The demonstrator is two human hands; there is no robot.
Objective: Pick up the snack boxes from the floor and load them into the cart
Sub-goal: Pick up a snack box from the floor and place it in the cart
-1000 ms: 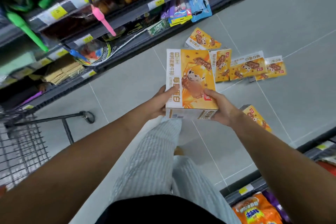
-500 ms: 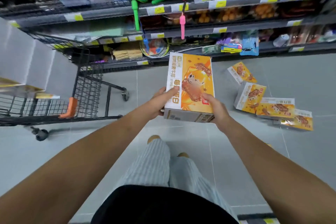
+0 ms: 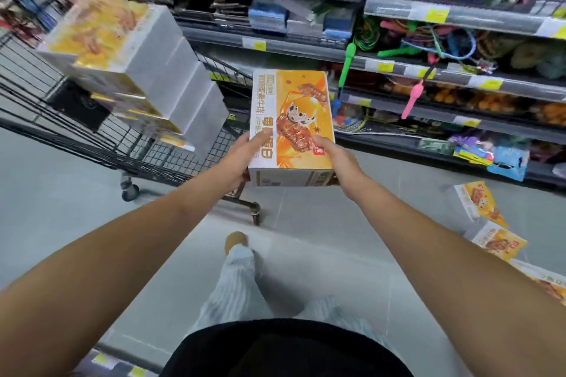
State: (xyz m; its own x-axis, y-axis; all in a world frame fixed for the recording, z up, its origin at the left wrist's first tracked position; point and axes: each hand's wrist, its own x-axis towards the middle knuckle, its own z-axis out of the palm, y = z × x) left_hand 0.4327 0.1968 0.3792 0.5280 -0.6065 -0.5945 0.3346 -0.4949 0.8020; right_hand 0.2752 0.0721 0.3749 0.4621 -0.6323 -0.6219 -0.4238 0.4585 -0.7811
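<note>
I hold an orange and white snack box (image 3: 291,119) level in front of me, above the floor. My left hand (image 3: 242,156) grips its left edge and my right hand (image 3: 333,159) grips its right edge, thumbs on top. The black wire cart (image 3: 92,131) stands to the left, its near corner just beside the held box. Stacked snack boxes (image 3: 134,70) fill the cart. More snack boxes (image 3: 477,202) lie on the floor at the right.
Store shelves (image 3: 428,95) with hanging toys and packets run along the far side. The cart's wheel (image 3: 130,190) and lower frame (image 3: 254,211) stand on the grey tiled floor (image 3: 61,223). My legs and one shoe are below the box. A shelf edge shows at the bottom left.
The view has swung left, bringing the cart and its stacked boxes close. Both hands have carried the box up and toward the cart. The floor boxes have slid to the right edge.
</note>
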